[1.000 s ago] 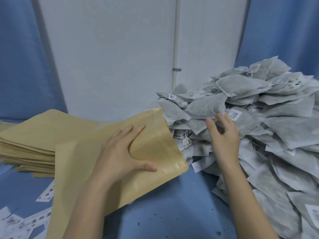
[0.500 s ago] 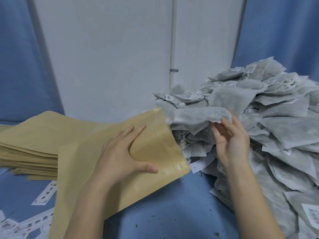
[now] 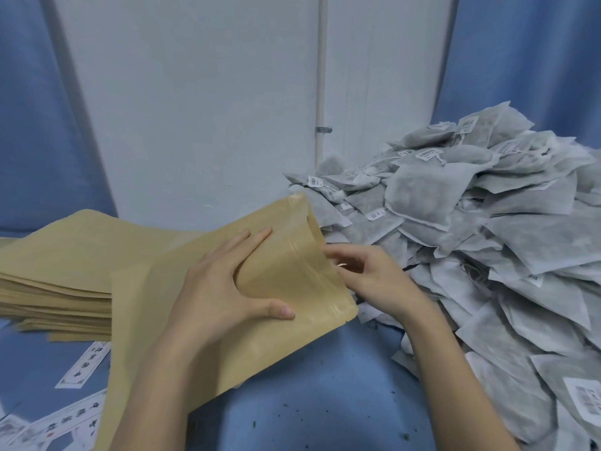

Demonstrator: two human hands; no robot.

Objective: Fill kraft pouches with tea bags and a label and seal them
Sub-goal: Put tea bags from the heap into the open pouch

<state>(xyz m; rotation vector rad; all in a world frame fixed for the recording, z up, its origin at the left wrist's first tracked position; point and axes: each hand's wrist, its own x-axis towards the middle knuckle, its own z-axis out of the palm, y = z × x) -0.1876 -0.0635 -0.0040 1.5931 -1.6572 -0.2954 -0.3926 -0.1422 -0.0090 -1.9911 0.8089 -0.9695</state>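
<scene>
My left hand (image 3: pixel 224 288) grips a kraft pouch (image 3: pixel 146 327) from above, thumb and fingers spread across it, holding its open mouth toward the right. At that mouth is my right hand (image 3: pixel 374 278), blurred, its fingertips reaching in behind the rim. Whatever it holds is hidden. A big heap of grey tea bags (image 3: pixel 487 239) with small white tags lies just right of the pouch.
A stack of flat kraft pouches (image 3: pixel 58 255) lies at the left. Printed paper labels (image 3: pixel 84 362) are scattered on the blue cloth (image 3: pixel 325 385) at the lower left. A white wall with a thin pipe (image 3: pixel 322 92) stands behind.
My right hand lifted a tea bag from the heap, then swung left to the pouch mouth. That tea bag is no longer in sight. My left hand kept the pouch in place.
</scene>
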